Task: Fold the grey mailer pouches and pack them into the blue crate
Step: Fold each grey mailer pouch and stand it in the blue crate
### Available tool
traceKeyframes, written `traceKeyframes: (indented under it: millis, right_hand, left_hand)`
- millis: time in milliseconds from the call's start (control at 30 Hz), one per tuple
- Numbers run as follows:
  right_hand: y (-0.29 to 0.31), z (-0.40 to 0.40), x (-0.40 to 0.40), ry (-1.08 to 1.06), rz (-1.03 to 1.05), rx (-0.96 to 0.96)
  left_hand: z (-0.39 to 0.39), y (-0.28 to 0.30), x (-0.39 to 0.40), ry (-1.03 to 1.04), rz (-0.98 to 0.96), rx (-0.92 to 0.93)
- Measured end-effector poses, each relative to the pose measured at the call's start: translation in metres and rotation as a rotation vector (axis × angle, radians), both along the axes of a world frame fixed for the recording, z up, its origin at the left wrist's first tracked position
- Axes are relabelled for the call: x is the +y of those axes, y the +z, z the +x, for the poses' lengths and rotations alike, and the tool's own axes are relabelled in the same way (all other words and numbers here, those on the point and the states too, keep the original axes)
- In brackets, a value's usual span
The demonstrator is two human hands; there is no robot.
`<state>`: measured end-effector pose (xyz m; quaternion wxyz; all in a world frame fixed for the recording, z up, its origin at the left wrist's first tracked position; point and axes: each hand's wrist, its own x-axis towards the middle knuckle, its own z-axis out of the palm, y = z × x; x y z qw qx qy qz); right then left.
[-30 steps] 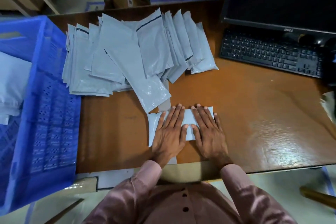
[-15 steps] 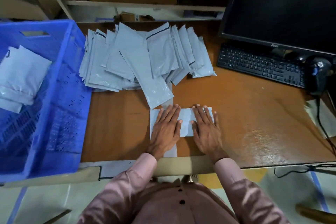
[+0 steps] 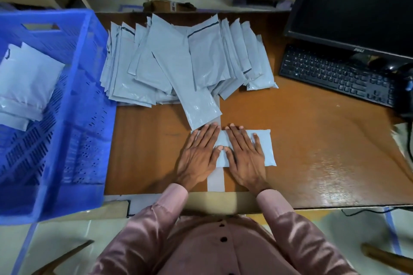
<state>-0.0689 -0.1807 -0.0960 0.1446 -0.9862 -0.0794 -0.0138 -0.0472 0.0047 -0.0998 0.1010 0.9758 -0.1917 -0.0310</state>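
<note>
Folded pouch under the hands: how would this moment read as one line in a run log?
step: flattening fold | left hand: flat on folded pouch | right hand: flat on it | blue crate: holds packed pouches | unfolded stack: waiting on desk

Glossy grey plastic mailer pouches (image 3: 187,67), perforated blue plastic crate (image 3: 73,118), shiny varnished wooden desk (image 3: 312,152).

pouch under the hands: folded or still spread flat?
Folded. The pouch is a short, compact rectangle next to the long pouches in the pile; left hand and right hand press it flat.
</note>
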Motion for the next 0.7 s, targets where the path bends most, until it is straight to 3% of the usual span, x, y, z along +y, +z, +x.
traceKeyframes:
  millis: [700]
  right_hand:
    - [0.0017,0.0000,0.0009,0.009,0.015,0.020]
  left_hand:
    - [0.0012,0.0013,-0.0024,0.015,-0.009,-0.007]
